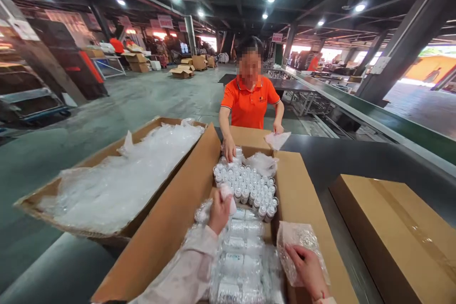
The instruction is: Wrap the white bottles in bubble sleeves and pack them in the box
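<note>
My left hand (220,211) is closed on a small whitish thing (228,194) above the open cardboard box (171,228); its kind is unclear. Just beyond it stand several white-capped small bottles (249,185), packed upright in rows. Nearer to me, bubble-wrapped white bottles (237,263) lie on their sides in the box. My right hand (306,266) pinches a clear bubble wrap bag (299,237) over the right flap.
Across the box, a person in an orange shirt (251,104) reaches in with one hand and holds a pale bag (278,140) in the other. A carton of bubble wrap bags (121,180) sits left; a taped box (395,228) lies right on the dark table (320,152).
</note>
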Demonstrator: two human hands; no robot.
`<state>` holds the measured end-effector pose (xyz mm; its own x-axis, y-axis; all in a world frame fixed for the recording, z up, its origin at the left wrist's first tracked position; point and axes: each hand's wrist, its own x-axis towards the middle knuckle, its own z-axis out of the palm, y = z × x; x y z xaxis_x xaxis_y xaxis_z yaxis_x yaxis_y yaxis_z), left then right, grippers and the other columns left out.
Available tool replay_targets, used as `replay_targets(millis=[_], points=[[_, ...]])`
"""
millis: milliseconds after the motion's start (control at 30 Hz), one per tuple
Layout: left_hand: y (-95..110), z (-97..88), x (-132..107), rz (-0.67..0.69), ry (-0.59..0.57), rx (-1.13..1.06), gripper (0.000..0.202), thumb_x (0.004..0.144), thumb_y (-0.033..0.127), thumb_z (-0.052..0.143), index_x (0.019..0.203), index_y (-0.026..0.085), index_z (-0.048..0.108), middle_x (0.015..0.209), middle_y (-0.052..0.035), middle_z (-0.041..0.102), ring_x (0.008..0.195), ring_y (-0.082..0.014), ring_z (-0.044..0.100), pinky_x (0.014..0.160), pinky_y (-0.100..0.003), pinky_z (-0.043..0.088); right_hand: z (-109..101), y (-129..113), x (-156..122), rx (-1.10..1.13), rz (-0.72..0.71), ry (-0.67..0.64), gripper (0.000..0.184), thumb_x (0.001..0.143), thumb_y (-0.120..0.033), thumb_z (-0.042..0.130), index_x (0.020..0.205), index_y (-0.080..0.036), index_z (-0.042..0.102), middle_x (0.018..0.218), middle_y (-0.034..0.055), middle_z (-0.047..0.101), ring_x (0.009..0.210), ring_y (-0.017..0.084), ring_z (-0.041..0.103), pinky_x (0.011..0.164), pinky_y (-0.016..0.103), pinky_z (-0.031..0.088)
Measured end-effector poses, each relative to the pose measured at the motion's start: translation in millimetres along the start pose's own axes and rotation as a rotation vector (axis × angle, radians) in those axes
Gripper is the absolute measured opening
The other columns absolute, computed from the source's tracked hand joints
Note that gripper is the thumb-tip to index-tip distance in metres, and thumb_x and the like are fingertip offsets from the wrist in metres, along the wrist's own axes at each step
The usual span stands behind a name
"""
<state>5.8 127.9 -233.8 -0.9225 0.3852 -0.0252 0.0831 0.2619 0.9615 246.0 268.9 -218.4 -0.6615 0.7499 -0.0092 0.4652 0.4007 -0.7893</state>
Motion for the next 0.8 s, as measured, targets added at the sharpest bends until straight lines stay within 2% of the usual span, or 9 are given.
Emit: replay_targets(millis=[67, 133, 200, 333, 400, 500, 567, 667, 800], points=[[13.3, 6.7, -46.2, 0.144, -0.321, -0.159, 0.047, 0.088, 0.044, 0.04, 0.125, 0.015, 0.04, 0.091, -0.0073, 0.064, 0.067, -0.0161, 0.059, 0.066, -0.029, 0.047, 16.5, -2.7, -11.2, 0.068, 0.016, -0.069, 0.049, 0.072, -0.061, 0.051, 0.053, -0.018, 0.065, 0.054, 0.0039, 0.064, 0.055, 0.02, 0.058, 0.053, 0.028, 0.047], [24.7, 12.9, -85.8, 0.275, -0.634, -0.155, 0.048, 0.084, 0.044, 0.049, 0.123, 0.017, 0.048, 0.099, -0.0081, 0.065, 0.077, -0.0179, 0.061, 0.075, -0.03, 0.047, 27.5, -2.2, -21.1, 0.137, 0.041, -0.135, 0.047, 0.072, -0.059, 0.051, 0.056, -0.017, 0.065, 0.052, 0.0033, 0.061, 0.05, 0.018, 0.054, 0.047, 0.027, 0.044], [30.6, 16.5, -112.0, 0.323, -0.821, -0.052, 0.043, 0.08, 0.04, 0.056, 0.118, 0.018, 0.057, 0.109, -0.0078, 0.065, 0.096, -0.0216, 0.059, 0.087, -0.03, 0.043, 30.7, 2.1, -29.9, 0.179, 0.067, -0.134, 0.047, 0.074, -0.059, 0.049, 0.063, -0.016, 0.066, 0.053, 0.0036, 0.061, 0.048, 0.018, 0.053, 0.044, 0.027, 0.043], [25.2, 19.5, -126.7, 0.167, -0.843, 0.225, 0.044, 0.076, 0.035, 0.059, 0.117, 0.02, 0.06, 0.115, -0.0088, 0.065, 0.107, -0.0279, 0.056, 0.094, -0.038, 0.038, 22.7, 10.3, -46.2, 0.165, 0.053, 0.019, 0.05, 0.079, -0.057, 0.044, 0.091, -0.015, 0.069, 0.08, 0.0105, 0.07, 0.068, 0.023, 0.063, 0.061, 0.034, 0.053], [20.7, 22.9, -124.8, 0.052, -0.838, 0.221, 0.038, 0.071, 0.033, 0.061, 0.107, 0.02, 0.064, 0.102, -0.0087, 0.068, 0.099, -0.0281, 0.059, 0.089, -0.039, 0.04, 19.9, 7.8, -54.8, 0.114, -0.054, 0.079, 0.044, 0.081, -0.051, 0.048, 0.094, -0.016, 0.07, 0.089, 0.0123, 0.07, 0.08, 0.025, 0.064, 0.073, 0.038, 0.053], [20.9, 30.2, -121.8, -0.349, -0.924, -0.166, 0.021, 0.068, 0.029, 0.055, 0.082, 0.017, 0.063, 0.064, -0.0028, 0.062, 0.064, -0.02, 0.058, 0.067, -0.033, 0.045, 20.3, -4.2, -67.0, 0.039, -0.284, 0.085, 0.032, 0.087, -0.037, 0.047, 0.099, -0.017, 0.069, 0.087, 0.011, 0.068, 0.082, 0.023, 0.064, 0.075, 0.036, 0.054], [25.3, 33.7, -122.9, -0.59, -0.926, -0.581, 0.016, 0.065, 0.026, 0.055, 0.075, 0.015, 0.059, 0.06, -0.001, 0.057, 0.055, -0.0148, 0.054, 0.059, -0.028, 0.043, 20.7, -13.6, -73.4, 0.01, -0.407, 0.099, 0.029, 0.09, -0.029, 0.045, 0.106, -0.018, 0.066, 0.087, 0.0096, 0.065, 0.08, 0.021, 0.064, 0.073, 0.033, 0.055], [32.6, 35.2, -129.2, -0.565, -0.922, -0.977, 0.025, 0.058, 0.015, 0.064, 0.082, 0.013, 0.061, 0.079, -0.0041, 0.064, 0.072, -0.0143, 0.059, 0.067, -0.025, 0.044, 18.3, -25.3, -80.6, -0.028, -0.54, 0.088, 0.032, 0.09, -0.018, 0.042, 0.117, -0.02, 0.06, 0.088, 0.0083, 0.061, 0.08, 0.018, 0.062, 0.072, 0.029, 0.055], [35.4, 38.2, -137.3, -0.443, -0.953, -1.02, 0.034, 0.056, 0.016, 0.074, 0.088, 0.011, 0.065, 0.086, -0.0082, 0.066, 0.091, -0.0219, 0.06, 0.08, -0.03, 0.044, 12.2, -35.9, -87.9, -0.069, -0.611, 0.053, 0.046, 0.086, -0.007, 0.04, 0.128, -0.022, 0.05, 0.093, 0.009, 0.058, 0.085, 0.02, 0.061, 0.076, 0.033, 0.056]])
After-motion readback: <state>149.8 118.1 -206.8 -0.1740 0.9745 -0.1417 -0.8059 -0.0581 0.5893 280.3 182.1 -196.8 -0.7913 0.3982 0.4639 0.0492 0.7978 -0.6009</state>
